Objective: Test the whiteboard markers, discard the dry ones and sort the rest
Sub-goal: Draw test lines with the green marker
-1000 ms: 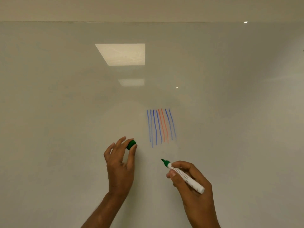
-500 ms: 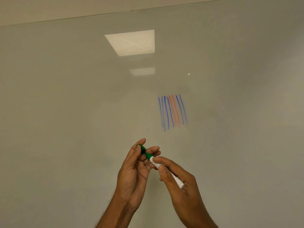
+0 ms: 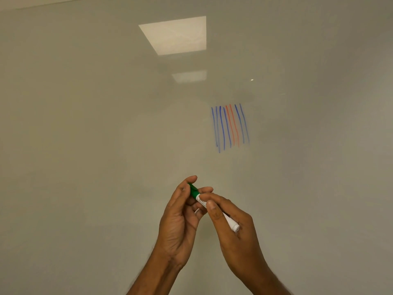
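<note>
Hands curled — left hand pinching green cap, right hand gripping marker.

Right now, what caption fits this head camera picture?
Left hand holds the green cap on the white marker gripped by the right hand, below blue and red lines.

The whiteboard is big and shiny. Some blue lines run up and down on it. Two red lines sit between the blue ones. A bright square of light shines near the top.
</note>
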